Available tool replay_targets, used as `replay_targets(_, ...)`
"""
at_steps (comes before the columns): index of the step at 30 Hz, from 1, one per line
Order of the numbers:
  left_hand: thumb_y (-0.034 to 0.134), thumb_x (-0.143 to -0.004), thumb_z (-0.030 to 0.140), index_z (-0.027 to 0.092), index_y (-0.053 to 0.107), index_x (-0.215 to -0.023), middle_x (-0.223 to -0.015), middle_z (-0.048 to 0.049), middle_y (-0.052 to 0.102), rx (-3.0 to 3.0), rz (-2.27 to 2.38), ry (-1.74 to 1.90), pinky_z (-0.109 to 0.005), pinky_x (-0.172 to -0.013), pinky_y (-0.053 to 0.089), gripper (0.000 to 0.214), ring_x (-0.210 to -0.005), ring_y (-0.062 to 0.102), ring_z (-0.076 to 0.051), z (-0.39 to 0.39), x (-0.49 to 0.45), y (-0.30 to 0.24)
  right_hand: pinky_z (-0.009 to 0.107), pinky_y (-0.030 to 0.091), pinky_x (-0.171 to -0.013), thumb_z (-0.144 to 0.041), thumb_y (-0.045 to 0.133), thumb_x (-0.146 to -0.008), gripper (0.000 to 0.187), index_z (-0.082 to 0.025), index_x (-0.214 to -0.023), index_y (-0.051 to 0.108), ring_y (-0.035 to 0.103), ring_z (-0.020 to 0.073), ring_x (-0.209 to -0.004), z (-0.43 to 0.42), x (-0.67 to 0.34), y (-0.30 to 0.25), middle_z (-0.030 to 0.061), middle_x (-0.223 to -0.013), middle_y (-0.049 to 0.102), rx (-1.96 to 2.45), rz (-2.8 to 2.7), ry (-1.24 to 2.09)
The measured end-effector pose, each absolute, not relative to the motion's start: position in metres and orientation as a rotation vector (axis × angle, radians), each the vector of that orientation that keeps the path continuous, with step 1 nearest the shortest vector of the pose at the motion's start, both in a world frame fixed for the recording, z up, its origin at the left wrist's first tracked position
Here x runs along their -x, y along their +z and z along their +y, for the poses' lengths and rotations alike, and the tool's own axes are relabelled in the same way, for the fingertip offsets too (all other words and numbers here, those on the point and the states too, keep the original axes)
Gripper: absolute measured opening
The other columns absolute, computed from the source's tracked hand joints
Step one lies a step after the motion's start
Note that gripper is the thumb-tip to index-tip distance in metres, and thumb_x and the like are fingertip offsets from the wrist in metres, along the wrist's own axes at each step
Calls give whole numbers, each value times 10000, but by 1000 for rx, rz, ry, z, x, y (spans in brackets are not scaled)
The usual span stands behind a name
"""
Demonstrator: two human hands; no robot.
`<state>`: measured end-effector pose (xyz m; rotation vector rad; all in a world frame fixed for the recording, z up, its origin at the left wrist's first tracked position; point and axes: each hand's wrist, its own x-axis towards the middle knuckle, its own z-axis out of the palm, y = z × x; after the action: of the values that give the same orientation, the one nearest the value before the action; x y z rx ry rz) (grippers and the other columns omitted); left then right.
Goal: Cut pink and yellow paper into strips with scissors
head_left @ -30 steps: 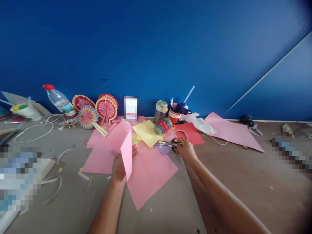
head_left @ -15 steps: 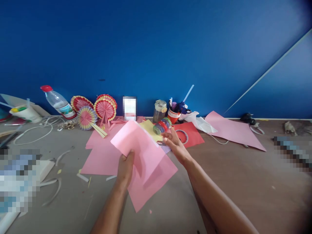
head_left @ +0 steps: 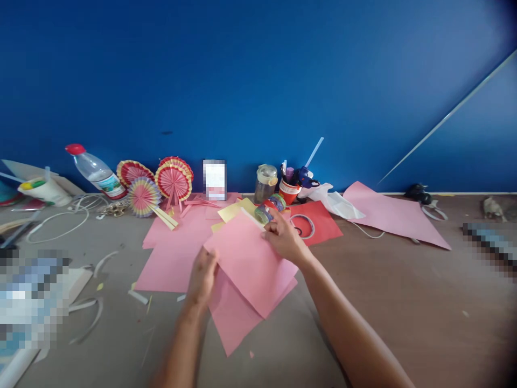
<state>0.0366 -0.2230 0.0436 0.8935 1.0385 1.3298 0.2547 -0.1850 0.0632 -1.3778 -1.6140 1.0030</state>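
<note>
A pink sheet of paper (head_left: 246, 258) is tilted between my two hands, a pale strip showing along its upper right edge. My left hand (head_left: 204, 275) is closed on its left corner, thumb on top. At the upper right edge, my right hand (head_left: 285, 237) pinches the paper with bent fingers. Beneath it lie more pink sheets (head_left: 172, 269) on the table. Just beyond my right hand sit rolls of coloured tape (head_left: 270, 208), and yellow paper (head_left: 236, 211) pokes out behind the held sheet.
Pleated paper fans (head_left: 174, 180) stand at the back left beside a tilted bottle (head_left: 97, 172). A jar (head_left: 265, 182) and a red cup of tools (head_left: 289, 191) are at the back. Red paper (head_left: 323, 223) and another pink sheet (head_left: 398, 213) lie rightward. Paper scraps (head_left: 138, 297) litter the left.
The pink sheet has swung flatter and lower. My left hand has shifted to its left corner, and my right hand has closed from open fingers onto its upper right edge.
</note>
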Motion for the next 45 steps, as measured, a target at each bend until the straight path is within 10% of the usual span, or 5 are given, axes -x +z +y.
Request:
replay_targets(29,644,-733,369,190,580,-663,-620,32,480,-1168,1323,1163,-222,-590,353,203,-605,427,-120,-220,-35,30,276,383,-789,-149,458,-823,676,-161,-1473,274,599,185,-855,-213,-249,94,-1,-783,694,1350,-2296,1026)
replay_targets(45,690,-696,476,223,539,-781,-560,84,463,-790,1255,1255,-205,-504,347,306,-478,405,-82,-225,-37,42,249,379,-714,-156,460,-832,596,-195,-1417,354,588,158,-765,-211,-235,95,-13,-787,686,1326,-2163,1051)
